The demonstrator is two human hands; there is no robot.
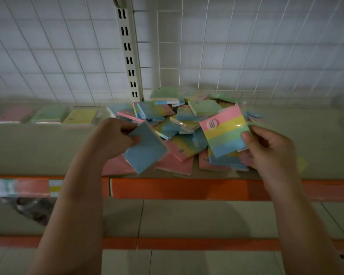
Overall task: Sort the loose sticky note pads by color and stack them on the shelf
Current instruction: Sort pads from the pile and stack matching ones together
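A heap of loose sticky note pads [179, 120] in blue, pink, green and yellow lies on the shelf [38, 147]. My left hand [115, 135] pinches a blue pad [146, 149] by its upper corner, just above the heap's front left. My right hand [266, 147] grips a striped pad [225, 132] with pink, yellow, green and blue bands, tilted up over the heap's right side. At the back left stand sorted stacks: a pink stack [14, 115], a green stack [49, 115] and a yellow stack [80, 117].
A white wire grid backs the shelf, with a slotted upright post [128, 50] in the middle. An orange strip [179, 188] runs along the front edge of the shelf. A lower shelf [187, 219] with another orange edge lies beneath.
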